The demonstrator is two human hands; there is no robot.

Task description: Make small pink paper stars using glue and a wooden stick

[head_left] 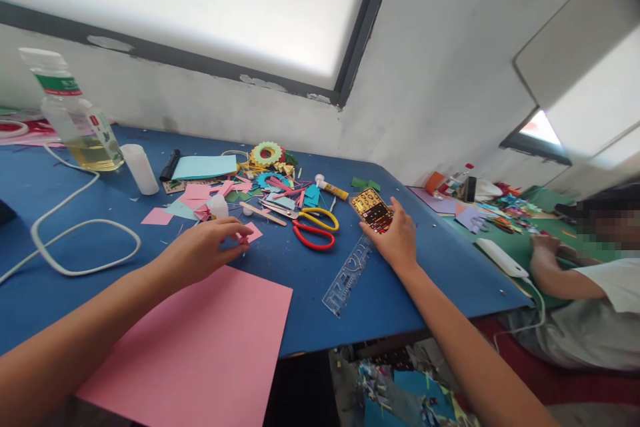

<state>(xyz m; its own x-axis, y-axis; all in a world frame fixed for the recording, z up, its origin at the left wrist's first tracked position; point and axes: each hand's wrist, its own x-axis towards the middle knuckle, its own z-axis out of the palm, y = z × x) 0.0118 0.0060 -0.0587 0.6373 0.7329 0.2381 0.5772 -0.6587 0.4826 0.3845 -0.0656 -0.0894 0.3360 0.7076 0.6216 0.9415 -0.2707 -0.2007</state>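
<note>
My left hand [203,250] rests on the blue table [75,293], fingers pinched on a small pink paper piece [243,239] beside a pink square [253,231]. A large pink sheet [200,353] lies just in front of it. My right hand [395,233] reaches to a phone [373,209] with a patterned case, fingers curled round its near edge. A clear ruler [347,275] lies below that hand. Red-and-yellow scissors [313,227] lie between my hands.
Paper scraps [280,190], a glue stick [330,188], a white glue bottle [141,169], a liquid bottle [75,120] and a white cable [65,227] lie on the table. Another person [590,287] sits right at a green table [525,240].
</note>
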